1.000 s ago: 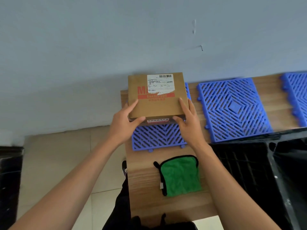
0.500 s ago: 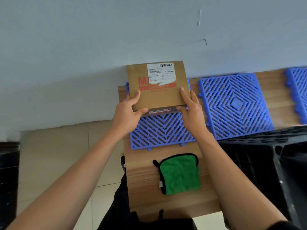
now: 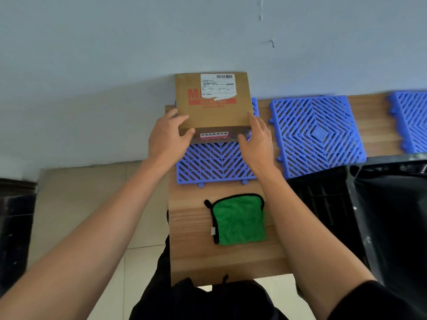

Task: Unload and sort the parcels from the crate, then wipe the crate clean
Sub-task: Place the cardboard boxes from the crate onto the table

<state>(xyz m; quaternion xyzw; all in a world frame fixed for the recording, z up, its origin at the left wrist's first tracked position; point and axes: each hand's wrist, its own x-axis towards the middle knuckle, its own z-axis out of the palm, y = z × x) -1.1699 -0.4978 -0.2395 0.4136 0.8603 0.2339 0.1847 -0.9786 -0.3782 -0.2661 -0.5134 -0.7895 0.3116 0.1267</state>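
Squarely, both hands point(image 3: 169, 137) point(image 3: 257, 140) grip the flat cardboard parcel point(image 3: 213, 107) over ribbed blue grid point(image 3: 215, 163)

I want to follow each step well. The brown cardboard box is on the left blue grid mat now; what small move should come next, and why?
Probably let go: the brown cardboard box already sits against the wall on the left blue plastic grid mat, with left hand and right hand still at its near corners.

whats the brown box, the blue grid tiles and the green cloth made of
Brown box: looks like matte cardboard, with a paper shipping label and a taped edge. Blue grid tiles: likely moulded plastic, given the even slats and edge tabs. Green cloth: fluffy fabric, probably microfibre, with black edging.
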